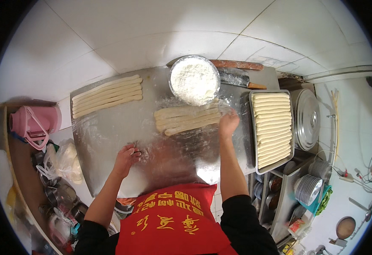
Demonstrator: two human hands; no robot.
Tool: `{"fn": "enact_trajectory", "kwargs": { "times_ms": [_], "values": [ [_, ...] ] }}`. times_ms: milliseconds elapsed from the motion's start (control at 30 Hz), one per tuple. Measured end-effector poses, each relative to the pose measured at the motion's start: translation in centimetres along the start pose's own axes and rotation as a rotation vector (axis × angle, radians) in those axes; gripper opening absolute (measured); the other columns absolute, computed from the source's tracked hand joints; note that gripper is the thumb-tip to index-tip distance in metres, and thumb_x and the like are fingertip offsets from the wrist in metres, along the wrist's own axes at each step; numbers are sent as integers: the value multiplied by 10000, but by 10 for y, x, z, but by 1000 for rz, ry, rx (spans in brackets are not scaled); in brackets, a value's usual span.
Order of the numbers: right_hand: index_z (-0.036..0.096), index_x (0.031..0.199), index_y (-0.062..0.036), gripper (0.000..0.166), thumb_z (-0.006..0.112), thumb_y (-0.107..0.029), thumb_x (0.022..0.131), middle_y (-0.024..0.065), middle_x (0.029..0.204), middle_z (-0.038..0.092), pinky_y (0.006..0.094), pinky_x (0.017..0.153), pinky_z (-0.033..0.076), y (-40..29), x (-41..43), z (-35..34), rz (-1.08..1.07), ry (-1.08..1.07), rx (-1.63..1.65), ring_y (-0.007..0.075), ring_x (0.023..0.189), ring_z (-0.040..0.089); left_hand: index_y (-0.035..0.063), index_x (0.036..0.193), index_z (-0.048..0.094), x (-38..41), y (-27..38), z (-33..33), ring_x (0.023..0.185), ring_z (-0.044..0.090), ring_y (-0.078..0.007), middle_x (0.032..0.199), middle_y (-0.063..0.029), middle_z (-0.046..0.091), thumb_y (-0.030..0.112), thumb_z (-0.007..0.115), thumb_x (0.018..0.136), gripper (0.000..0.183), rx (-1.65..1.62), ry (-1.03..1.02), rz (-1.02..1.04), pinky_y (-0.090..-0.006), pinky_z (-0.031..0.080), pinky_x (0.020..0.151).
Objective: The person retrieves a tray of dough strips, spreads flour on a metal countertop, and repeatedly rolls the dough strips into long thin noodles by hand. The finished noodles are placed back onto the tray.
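My left hand (128,159) hovers over or rests on the floured stainless-steel table (103,146), holding nothing, its fingers apart. At the right end of a group of flattened dough strips (189,118) is my right hand (229,123). Its fingers are curled, and I cannot tell whether they grip a strip end. Several strips lie side by side there, just below a bowl of flour (194,79). A second group of dough strips (107,95) lies at the table's far left. On the right, a metal tray (254,127) holds a long row of dough strips.
Behind the tray's left corner lie a cleaver (235,79) with a wooden handle and a rolling pin (238,64). A lidded metal pot (307,119) stands right of the tray. Stacked plates (308,189) sit lower right. A pink thermos jug (36,122) and a plastic bag (66,162) are left.
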State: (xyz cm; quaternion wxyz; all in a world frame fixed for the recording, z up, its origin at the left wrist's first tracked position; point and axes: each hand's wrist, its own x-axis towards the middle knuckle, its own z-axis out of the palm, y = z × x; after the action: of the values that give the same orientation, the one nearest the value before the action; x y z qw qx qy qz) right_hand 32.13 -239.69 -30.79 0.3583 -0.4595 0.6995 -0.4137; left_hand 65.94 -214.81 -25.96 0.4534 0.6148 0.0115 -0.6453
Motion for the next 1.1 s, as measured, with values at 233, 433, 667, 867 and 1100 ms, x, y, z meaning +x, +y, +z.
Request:
{"fn": "enact_trajectory", "kwargs": {
  "times_ms": [233,433,667,867,1100],
  "values": [
    [491,1346,30,591,594,-235,828,245,1477,385,487,1174,231,13,-129,103,-647,-560,-536,369,1381,351,46,1185,503,-1,-29,7,898,639,-228,1023,-92,608,191,622,899,342,36,70,-45,-373,552,773],
    [430,1422,-68,585,570,-277,893,138,1530,352,465,1184,192,33,-81,44,-990,-614,-454,339,1413,307,44,1203,503,0,-34,73,938,628,-249,1063,-118,598,157,634,881,366,344,124,100,-366,537,792],
    [473,1345,-32,576,652,-212,828,198,1367,492,502,1108,304,47,-24,-69,-787,-316,-703,379,1302,417,13,1223,531,38,-57,161,1107,512,-390,1171,-203,535,147,682,777,490,1308,263,1116,-490,428,968],
    [530,1119,-2,428,696,-176,766,240,1141,535,510,969,411,44,-27,-60,-627,-465,-528,418,1103,501,29,1181,552,40,-51,194,1090,500,-413,1147,-202,536,136,692,762,454,1427,317,812,-524,417,956],
    [553,1122,-7,407,654,-82,735,214,1087,566,463,924,453,57,-50,-71,-787,-896,-472,398,1046,538,35,1166,560,45,-70,176,1118,501,-373,1131,-192,548,130,672,759,432,1492,217,771,-506,411,967]
  ]
}}
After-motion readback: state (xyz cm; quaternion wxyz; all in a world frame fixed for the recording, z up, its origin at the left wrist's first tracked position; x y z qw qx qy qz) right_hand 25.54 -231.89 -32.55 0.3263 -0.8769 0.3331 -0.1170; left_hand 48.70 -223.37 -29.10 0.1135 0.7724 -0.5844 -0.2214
